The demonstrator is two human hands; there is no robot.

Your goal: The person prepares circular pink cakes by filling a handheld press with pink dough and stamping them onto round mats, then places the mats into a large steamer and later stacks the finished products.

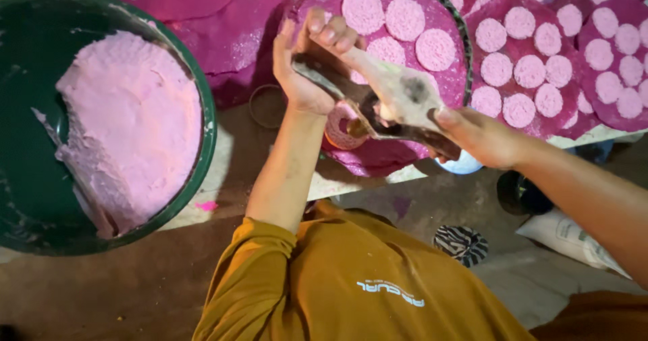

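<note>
You are looking down on a low worktop (229, 172) covered with magenta sheets (223, 23), above a dim brown floor (135, 280). Left of your hands stands a green basin (196, 77) of pink paste (128, 125). Beyond and right of the basin, round trays (462, 37) carry rows of pale pink discs (405, 18). Your left hand (307, 64) has its grip closed on the upper end of a paste-smeared wooden paddle (388, 98); your right hand (482, 137) clasps the lower end. The paddle's long axis slants from upper left to lower right, pointing away from the basin.
</note>
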